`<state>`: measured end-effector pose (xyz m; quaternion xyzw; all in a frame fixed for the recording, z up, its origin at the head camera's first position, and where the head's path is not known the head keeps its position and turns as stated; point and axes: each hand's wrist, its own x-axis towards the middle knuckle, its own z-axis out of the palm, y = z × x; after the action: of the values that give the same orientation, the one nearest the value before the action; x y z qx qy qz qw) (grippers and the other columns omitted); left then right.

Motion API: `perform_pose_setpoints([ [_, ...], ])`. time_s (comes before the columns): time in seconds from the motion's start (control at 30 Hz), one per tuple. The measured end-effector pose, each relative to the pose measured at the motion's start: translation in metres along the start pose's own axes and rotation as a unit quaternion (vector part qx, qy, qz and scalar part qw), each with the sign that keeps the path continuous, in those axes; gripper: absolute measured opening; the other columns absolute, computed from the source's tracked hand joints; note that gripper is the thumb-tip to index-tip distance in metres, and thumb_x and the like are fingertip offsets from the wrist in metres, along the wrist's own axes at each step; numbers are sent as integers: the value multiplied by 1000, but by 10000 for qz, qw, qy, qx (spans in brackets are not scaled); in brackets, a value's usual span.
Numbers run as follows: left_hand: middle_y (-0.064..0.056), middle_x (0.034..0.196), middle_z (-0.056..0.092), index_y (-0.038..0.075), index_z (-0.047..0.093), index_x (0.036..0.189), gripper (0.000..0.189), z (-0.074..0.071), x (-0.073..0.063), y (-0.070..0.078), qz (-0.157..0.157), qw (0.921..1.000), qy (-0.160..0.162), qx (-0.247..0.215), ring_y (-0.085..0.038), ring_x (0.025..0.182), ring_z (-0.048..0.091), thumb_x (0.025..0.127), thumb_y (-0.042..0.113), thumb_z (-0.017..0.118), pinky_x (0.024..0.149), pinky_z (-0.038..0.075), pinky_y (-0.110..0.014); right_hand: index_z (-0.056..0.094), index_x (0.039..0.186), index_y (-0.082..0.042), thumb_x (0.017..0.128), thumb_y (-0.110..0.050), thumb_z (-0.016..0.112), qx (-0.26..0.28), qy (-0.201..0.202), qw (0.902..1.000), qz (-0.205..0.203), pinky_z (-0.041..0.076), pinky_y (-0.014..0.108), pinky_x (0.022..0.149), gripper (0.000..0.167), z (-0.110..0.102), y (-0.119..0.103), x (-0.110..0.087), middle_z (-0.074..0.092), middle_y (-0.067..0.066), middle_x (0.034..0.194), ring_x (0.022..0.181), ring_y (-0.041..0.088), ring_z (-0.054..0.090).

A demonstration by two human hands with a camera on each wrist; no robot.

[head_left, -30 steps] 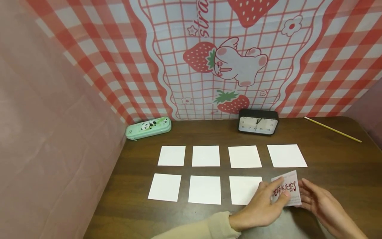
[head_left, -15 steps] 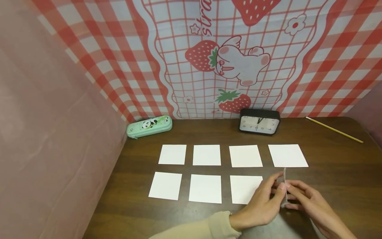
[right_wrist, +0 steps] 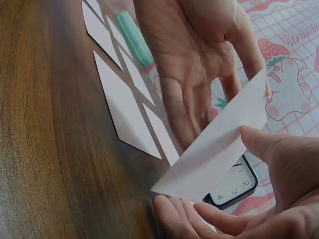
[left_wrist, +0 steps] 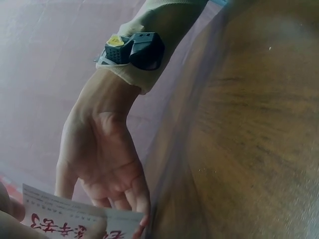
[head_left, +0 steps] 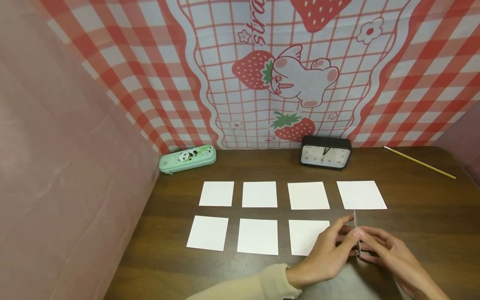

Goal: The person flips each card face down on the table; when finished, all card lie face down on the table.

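Note:
A square paper card (head_left: 356, 221) stands nearly edge-on to the head view, held between my two hands. One side carries red brush-style characters and small print, seen on the card (left_wrist: 75, 214) in the left wrist view. Its other side is blank white, as the card (right_wrist: 214, 144) shows in the right wrist view. My left hand (head_left: 327, 256) holds the card's edges from the left with its thumb and fingers. My right hand (head_left: 393, 256) pinches it from the right, thumb against the blank face. Some fingertips are hidden behind the card.
Several blank white squares lie in two rows on the brown table, one (head_left: 309, 237) partly under my left hand. Behind them are a mint panda pencil case (head_left: 187, 159), a black clock (head_left: 325, 153) and a yellow stick (head_left: 420, 162). A strawberry-print cloth (head_left: 240, 108) hangs behind.
The card has turned from showing its printed face to standing edge-on. My right hand has come in from the right and now grips it; over the last half second little has moved.

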<state>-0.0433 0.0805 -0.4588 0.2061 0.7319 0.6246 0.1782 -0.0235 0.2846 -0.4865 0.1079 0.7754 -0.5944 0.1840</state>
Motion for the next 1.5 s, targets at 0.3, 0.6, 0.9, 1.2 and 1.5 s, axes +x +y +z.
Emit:
perform_pose_setpoints([
  [0.3, -17, 134, 65, 15, 48, 153, 45, -9, 3, 2, 385, 9970, -56, -672, 6, 96, 69, 109, 19, 55, 75, 61, -16, 46, 146, 5, 109, -31, 56, -271, 335, 9990, -119, 63, 24, 81, 52, -7, 3, -2, 64, -26, 105, 96, -5, 66],
  [0.6, -22, 115, 71, 7, 57, 145, 43, -17, 8, -3, 717, 9965, 161, -393, 9, 76, 68, 102, 3, 62, 58, 62, -21, 54, 136, -13, 104, -36, 66, -724, 1035, 9918, -184, 60, 25, 72, 41, -23, 4, -4, 66, -27, 95, 86, -7, 65],
  [0.9, -23, 108, 72, 3, 54, 147, 50, -21, 15, -8, 667, 9977, 48, -87, 0, 67, 72, 99, -4, 63, 52, 59, -20, 60, 120, -32, 97, -30, 76, -1388, 1762, 9721, -687, 58, 20, 61, 28, -40, 2, -10, 58, -38, 87, 77, -15, 62],
  [1.2, -17, 101, 76, -1, 55, 142, 49, -17, 27, -6, 33, 10000, 48, -63, -5, 61, 73, 95, -7, 67, 60, 63, -23, 64, 119, -23, 94, -38, 78, -1840, 1938, 9617, -617, 52, 21, 57, 32, -55, -5, -10, 59, -38, 82, 71, -13, 62],
  [1.5, -8, 93, 81, -1, 55, 145, 56, -11, 32, -9, -302, 9972, 3, 688, -1, 58, 72, 92, -1, 73, 54, 56, -12, 63, 121, -6, 94, -40, 79, -2189, 1898, 9548, -667, 46, 22, 55, 47, -63, 3, 0, 59, -37, 80, 69, -11, 60],
])
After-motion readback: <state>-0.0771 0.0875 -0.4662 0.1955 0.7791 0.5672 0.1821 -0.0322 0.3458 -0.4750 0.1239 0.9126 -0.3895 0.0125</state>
